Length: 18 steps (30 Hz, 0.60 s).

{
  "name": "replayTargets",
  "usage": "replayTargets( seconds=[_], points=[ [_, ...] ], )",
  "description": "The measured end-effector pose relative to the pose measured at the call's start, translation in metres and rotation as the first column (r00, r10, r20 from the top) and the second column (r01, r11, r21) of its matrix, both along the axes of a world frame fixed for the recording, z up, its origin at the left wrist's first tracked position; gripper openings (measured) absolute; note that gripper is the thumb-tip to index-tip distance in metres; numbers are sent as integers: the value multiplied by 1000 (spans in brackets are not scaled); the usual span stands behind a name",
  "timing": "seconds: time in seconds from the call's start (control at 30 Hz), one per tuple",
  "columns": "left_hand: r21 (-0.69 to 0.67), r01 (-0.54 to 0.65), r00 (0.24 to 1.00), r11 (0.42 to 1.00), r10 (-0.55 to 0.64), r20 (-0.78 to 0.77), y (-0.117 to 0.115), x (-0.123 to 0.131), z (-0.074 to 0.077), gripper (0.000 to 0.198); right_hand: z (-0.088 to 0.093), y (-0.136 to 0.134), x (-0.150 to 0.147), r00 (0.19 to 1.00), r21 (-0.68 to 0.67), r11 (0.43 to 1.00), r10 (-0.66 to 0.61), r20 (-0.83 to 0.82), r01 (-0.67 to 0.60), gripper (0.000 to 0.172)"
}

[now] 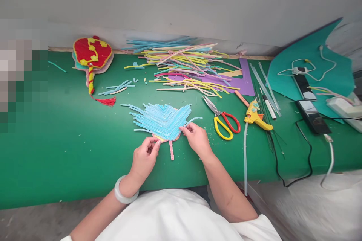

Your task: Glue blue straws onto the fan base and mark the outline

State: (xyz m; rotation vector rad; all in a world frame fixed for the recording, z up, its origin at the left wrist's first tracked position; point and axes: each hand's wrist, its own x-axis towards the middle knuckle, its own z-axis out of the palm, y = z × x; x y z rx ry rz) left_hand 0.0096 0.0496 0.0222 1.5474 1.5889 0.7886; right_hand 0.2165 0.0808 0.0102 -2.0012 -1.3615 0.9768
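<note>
A small fan shape covered in light-blue strips (162,120) lies on the green table (56,150) in front of me, with a pink handle (171,150) pointing toward me. My left hand (144,158) pinches its lower left edge. My right hand (196,138) pinches its right edge near a loose blue strip. Both hands have their fingers closed on the fan. A pale bangle sits on my left wrist.
Red-and-yellow scissors (223,120) and a yellow glue gun (256,117) lie to the right. A heap of coloured strips (183,64) and purple card (246,81) fill the back. A finished red fan (92,54) lies back left. Phones, cables and teal card (308,64) are far right.
</note>
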Motion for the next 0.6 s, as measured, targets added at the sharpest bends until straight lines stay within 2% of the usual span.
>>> replayTargets(
  seconds=[0.6],
  points=[
    [-8, -19, 1000, 1000, 19, 14, 0, -1, -2, 23, 2, 0, -1, 999, -23, 1000, 1, 40, 0, 36]
  ],
)
